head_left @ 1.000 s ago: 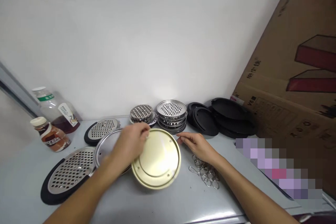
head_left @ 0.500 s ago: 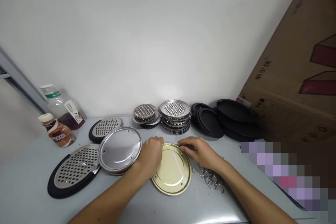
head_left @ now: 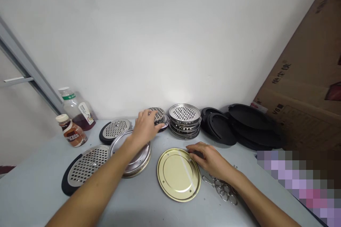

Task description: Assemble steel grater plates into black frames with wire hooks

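A gold round metal plate with small holes near its rim lies flat in front of me. My right hand rests at its upper right edge, thumb and fingers apart, holding nothing. Wire rings lie partly under that wrist. Reaching to the back, my left hand has its thumb spread from its fingers at a stack of small round grater discs; whether it touches them is unclear. Below the left forearm is a pile of silver round plates, partly covered by the arm.
A taller stack of round graters stands by the wall. Black round trays lean right of it, beside a cardboard box. Black-rimmed graters lie left, with a brown bottle and a larger bottle behind.
My left hand has left the gold plate's edge and moved up and left to the small grater stack. The right hand stays by the plate. The camera view has shifted slightly.
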The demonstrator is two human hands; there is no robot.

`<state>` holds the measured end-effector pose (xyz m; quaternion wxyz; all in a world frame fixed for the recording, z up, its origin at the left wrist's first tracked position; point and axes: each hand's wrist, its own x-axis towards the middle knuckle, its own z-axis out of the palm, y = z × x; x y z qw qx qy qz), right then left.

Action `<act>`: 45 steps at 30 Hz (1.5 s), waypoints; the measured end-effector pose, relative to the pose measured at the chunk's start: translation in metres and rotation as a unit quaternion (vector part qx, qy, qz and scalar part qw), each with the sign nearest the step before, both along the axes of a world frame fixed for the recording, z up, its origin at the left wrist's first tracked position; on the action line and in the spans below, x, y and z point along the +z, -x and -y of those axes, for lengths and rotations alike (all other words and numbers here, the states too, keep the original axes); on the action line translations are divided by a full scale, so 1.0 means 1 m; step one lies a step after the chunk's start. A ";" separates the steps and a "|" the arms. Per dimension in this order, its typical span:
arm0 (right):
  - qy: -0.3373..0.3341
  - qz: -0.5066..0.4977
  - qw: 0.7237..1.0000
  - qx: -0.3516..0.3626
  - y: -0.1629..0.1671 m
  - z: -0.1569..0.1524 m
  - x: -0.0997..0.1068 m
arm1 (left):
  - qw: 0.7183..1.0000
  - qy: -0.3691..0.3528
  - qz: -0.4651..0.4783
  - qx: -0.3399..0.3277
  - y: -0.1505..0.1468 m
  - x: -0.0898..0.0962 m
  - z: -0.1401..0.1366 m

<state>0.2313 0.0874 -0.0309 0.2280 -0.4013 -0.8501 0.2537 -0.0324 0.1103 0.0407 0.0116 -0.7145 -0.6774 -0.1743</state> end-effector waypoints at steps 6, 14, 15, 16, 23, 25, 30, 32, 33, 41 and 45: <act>0.007 0.011 1.000 -0.006 -0.001 0.000 0.001 | 0.992 0.119 0.016 0.028 0.028 0.011 -0.052; 0.003 0.002 1.000 -0.001 -0.001 0.000 0.000 | 0.986 0.156 0.025 0.055 0.025 -0.001 -0.068; 0.002 0.000 1.000 0.000 -0.001 0.000 0.000 | 0.986 0.152 0.026 0.057 0.024 -0.001 -0.068; 0.002 -0.003 1.000 0.000 -0.001 0.000 0.000 | 0.987 0.147 0.028 0.058 0.023 0.000 -0.068; 0.007 -0.053 0.998 -0.039 -0.001 0.000 -0.001 | 0.995 0.087 0.049 0.016 0.015 0.021 -0.033; 0.022 -0.117 0.990 -0.078 0.000 -0.001 0.001 | 0.996 0.058 0.060 -0.027 0.006 0.022 -0.007; 0.237 -0.349 0.904 -0.071 0.002 -0.003 0.008 | 0.969 0.064 0.132 -0.197 -0.027 -0.008 0.055; 0.308 -0.383 0.868 -0.066 0.003 -0.003 0.009 | 0.964 0.084 0.146 -0.208 -0.038 -0.027 0.066; 0.325 -0.385 0.861 -0.068 0.003 -0.003 0.008 | 0.962 0.090 0.155 -0.207 -0.041 -0.037 0.068; 0.322 -0.278 0.902 -0.075 -0.001 -0.008 -0.006 | 0.939 0.176 0.189 -0.226 -0.028 -0.053 0.078; 0.312 -0.255 0.912 -0.070 0.001 -0.008 -0.008 | 0.937 0.195 0.191 -0.220 -0.016 -0.045 0.087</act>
